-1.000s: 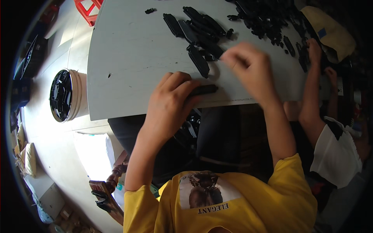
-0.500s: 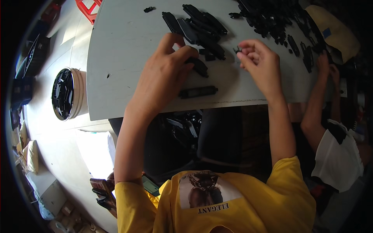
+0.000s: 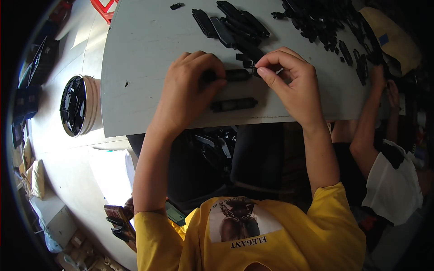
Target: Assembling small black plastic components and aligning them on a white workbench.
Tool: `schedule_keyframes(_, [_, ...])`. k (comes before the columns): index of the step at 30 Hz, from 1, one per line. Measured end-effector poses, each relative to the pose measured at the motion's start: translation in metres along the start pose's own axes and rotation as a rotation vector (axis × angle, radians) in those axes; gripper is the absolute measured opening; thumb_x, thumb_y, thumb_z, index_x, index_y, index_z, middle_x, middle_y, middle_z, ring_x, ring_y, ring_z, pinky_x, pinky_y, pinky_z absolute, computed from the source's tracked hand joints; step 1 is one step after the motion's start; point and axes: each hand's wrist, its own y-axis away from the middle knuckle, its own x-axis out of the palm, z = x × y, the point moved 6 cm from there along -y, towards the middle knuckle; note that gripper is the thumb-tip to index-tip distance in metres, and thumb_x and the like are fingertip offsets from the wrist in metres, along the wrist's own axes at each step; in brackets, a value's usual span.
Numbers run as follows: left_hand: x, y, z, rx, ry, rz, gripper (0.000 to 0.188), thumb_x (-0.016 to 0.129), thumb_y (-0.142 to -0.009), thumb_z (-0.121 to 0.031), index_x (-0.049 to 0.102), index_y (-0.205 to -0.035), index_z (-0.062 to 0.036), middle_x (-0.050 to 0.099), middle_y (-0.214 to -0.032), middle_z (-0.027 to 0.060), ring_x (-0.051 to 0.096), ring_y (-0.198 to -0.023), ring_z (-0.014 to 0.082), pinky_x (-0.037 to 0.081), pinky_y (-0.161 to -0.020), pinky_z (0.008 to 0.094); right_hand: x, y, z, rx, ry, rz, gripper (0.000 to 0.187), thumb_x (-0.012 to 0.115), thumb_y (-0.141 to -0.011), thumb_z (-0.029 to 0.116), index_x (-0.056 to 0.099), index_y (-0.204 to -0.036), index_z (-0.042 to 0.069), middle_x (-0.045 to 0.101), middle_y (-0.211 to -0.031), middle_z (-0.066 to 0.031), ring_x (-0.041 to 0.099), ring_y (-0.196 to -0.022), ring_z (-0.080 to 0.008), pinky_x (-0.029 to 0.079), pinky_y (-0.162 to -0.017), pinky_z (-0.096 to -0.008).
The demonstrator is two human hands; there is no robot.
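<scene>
My left hand (image 3: 191, 86) is closed round one end of a long black plastic part (image 3: 238, 75), held level just over the table. At the part's free end, my right hand (image 3: 291, 81) pinches a small dark piece (image 3: 255, 71) between thumb and forefinger. The two pieces meet or nearly meet; I cannot tell which. Nearer the table's front edge lies a similar black plastic part (image 3: 234, 105). Just beyond my hands, a small black block (image 3: 242, 57) rests by a pile of long black parts (image 3: 223, 32).
A big heap of small black pieces (image 3: 312, 27) covers the far right of the table (image 3: 135, 58). At right, a co-worker's hands (image 3: 379, 81) are at the table's edge. A bucket (image 3: 92, 106) of black parts stands left on the floor; a red stool (image 3: 104, 10) is behind it.
My right hand has moved left with the small piece, up to the black part's end. My left hand has turned the part from slanting to level.
</scene>
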Motion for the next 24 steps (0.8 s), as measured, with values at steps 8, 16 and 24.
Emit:
schedule_keyframes(8, [0.003,0.005,0.002,-0.040,0.152,-0.024,0.021,0.072,-0.070,-0.003,0.065,-0.090,-0.0047,0.065,-0.084,0.0091,0.059,-0.084,0.0286,0.046,-0.080,0.0361,0.021,-0.006,0.011,-0.063,0.205,0.100,0.004,0.068,-0.081,0.000,0.066,-0.085,0.001,0.063,-0.085,-0.0020,0.057,-0.068,-0.0086,0.042,-0.056,-0.0199])
schedule_keyframes(16, [0.007,0.004,0.002,-0.019,0.121,0.020,0.021,0.073,-0.068,-0.003,0.066,-0.088,-0.0040,0.065,-0.083,0.0086,0.058,-0.083,0.0288,0.045,-0.083,0.0366,0.030,-0.016,0.025,-0.140,0.366,0.186,0.007,0.066,-0.079,-0.002,0.059,-0.078,-0.002,0.058,-0.075,-0.0108,0.060,-0.063,-0.0246,0.048,-0.058,-0.0329])
schedule_keyframes(24, [0.002,0.002,0.000,0.011,0.096,0.060,0.020,0.072,-0.071,-0.003,0.067,-0.091,-0.0035,0.065,-0.085,0.0090,0.060,-0.084,0.0289,0.047,-0.080,0.0360,0.027,-0.023,0.012,-0.119,0.350,0.262,0.009,0.070,-0.078,0.007,0.066,-0.081,-0.001,0.063,-0.075,-0.0104,0.061,-0.066,-0.0238,0.048,-0.061,-0.0320])
